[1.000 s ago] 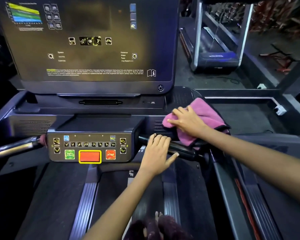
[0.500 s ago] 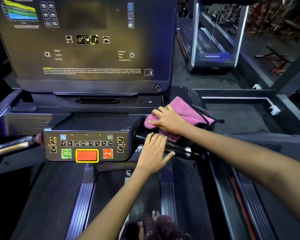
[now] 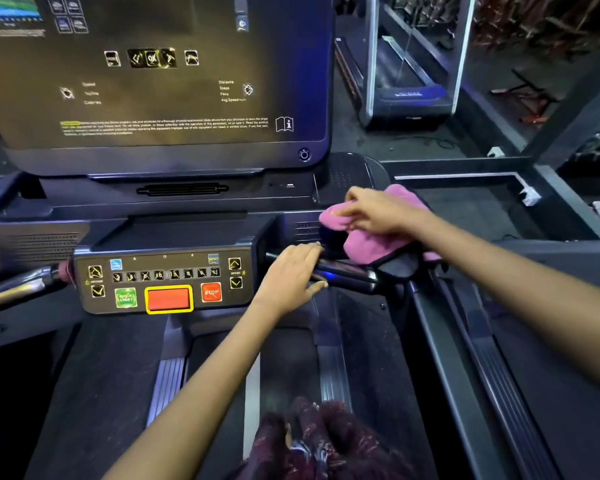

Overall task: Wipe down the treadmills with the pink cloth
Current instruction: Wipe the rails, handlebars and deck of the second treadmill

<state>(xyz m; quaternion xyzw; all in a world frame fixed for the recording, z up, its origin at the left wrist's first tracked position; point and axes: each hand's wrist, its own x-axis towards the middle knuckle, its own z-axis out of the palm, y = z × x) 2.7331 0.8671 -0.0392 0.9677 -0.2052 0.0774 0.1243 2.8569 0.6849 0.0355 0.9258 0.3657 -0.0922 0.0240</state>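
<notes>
Button panel (image 3: 163,284) sits on the left with its red stop key. Left hand (image 3: 291,277) lies flat, fingers straight, on the black handlebar (image 3: 347,273). Right hand (image 3: 378,211) presses the pink cloth (image 3: 371,242) onto the treadmill (image 3: 343,174) console, fingers spread and slightly bent.

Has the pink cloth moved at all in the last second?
Yes. The pink cloth under the right hand has slid left, toward the button panel, across the treadmill's console.
</notes>
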